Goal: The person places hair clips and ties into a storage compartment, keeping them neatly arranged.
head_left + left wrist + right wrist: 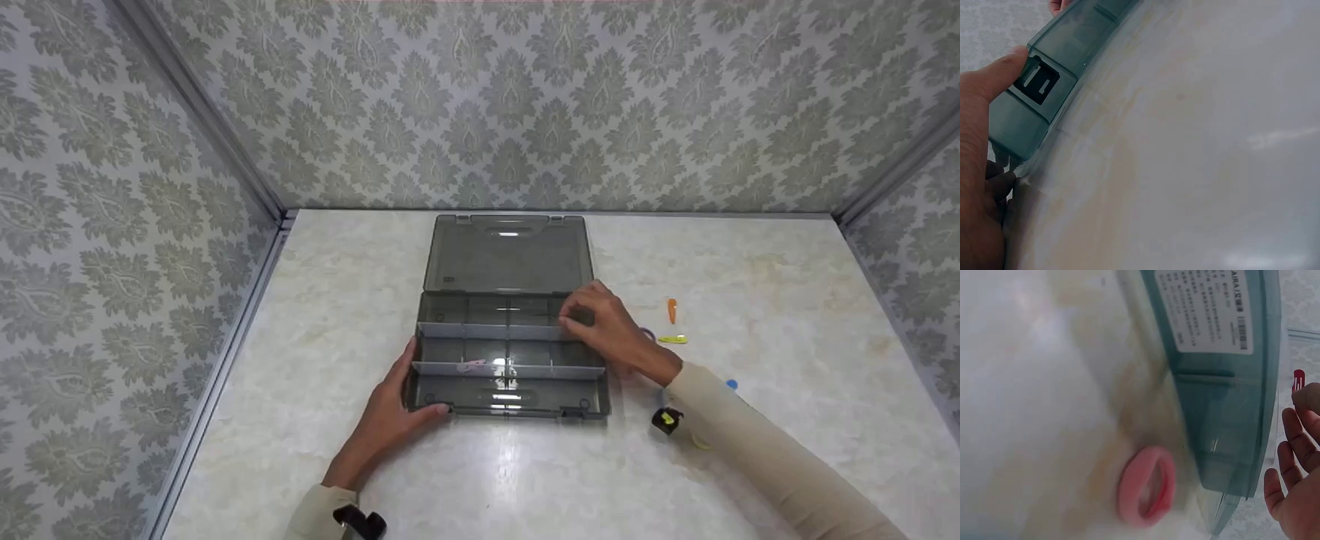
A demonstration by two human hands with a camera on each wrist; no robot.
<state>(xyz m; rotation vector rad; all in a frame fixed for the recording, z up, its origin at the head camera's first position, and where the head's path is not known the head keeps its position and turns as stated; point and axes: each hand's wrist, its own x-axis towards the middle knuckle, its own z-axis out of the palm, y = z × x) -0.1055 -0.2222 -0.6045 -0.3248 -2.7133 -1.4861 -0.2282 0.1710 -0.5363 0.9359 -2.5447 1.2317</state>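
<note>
A dark translucent compartment box (504, 394) lies with its lid (506, 259) folded back. At its front left corner my left hand (390, 412) grips it, the thumb on the front edge near the latch (1037, 80) and the other fingers at the side. My right hand (615, 326) is over the right end of the back row. Between its thumb and forefinger it pinches a red snap hair clip (1298, 381), mostly hidden in the head view. A pink clip (474, 365) sits inside the box by the front divider.
Right of the box lie an orange clip (672, 311), a yellow clip (673, 339) and a blue piece (732, 384). A yellow curved piece (700, 443) is partly under the right forearm. A pink hair tie (1147, 486) rests beside the box. Patterned walls (510, 105) enclose the table.
</note>
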